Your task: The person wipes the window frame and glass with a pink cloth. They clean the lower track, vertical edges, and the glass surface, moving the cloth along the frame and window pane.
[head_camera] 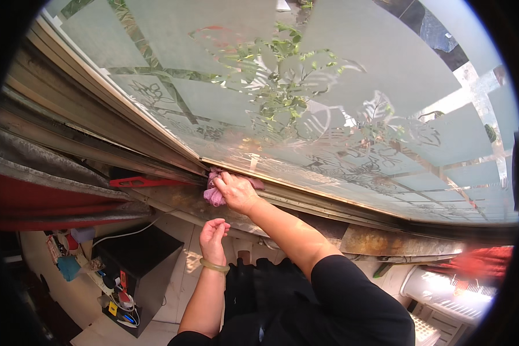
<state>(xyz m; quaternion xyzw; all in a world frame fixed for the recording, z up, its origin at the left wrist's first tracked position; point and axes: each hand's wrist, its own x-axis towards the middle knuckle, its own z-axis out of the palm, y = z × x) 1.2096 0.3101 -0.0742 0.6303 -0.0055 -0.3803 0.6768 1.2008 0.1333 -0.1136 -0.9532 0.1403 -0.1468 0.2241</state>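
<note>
My right hand (238,193) grips a bunched pink cloth (215,195) and presses it into the corner of the window's bottom track (302,202). Part of the cloth is hidden under the fingers. Lower down, my left hand (213,238) hangs in the air in front of the sill, fingers curled in and nothing visible in them. A pale green bangle (215,265) circles that wrist. Just left of the cloth, a flat red object with a slot (149,181) lies along the sill (238,221). Above both hands rises a frosted glass pane (164,39) with leaf and flower patterns.
Red and grey curtains (47,201) hang at the left, another red cloth (480,264) at the right. Below left stands a black cabinet (142,248) with cables and small items beside it. A white slatted plastic object (445,287) is at lower right, over the tiled floor (184,277).
</note>
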